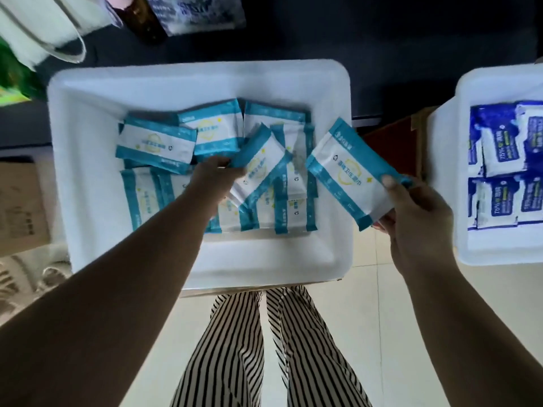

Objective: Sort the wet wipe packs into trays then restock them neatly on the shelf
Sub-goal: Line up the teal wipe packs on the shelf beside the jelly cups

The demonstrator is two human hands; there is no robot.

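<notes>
While I stand over the big white tray (88, 118), which takes up most of what lies under me, I have a teal-and-white wipe pack in each hand. A second white tray (467, 248) sits to my right, apart from the first, and it holds the dark blue wipe packs (499, 171) in rows; I count about four of those, though the edge of the view cuts the tray off. The loose teal packs (155, 145) lie in the big tray at all angles, overlapping, so my count is rough: about nine or ten.

My right hand (411, 218) pinches the lifted teal pack (343, 171) by its near corner, thumb on top, and holds it above the gap between the two trays. My left hand (211, 171) reaches into the heap and its fingers close on the end of a tilted teal pack (255, 165), though blur hides exactly how they sit.

The corner pinch looks like the weak point to me: the film is slick, and the pack could swing or slip out and fall to the tiled floor (382, 304) between the trays. If I set it in the right tray I would be mixing the two kinds. Pulling the tilted pack out could also drag its neighbours further askew.
</notes>
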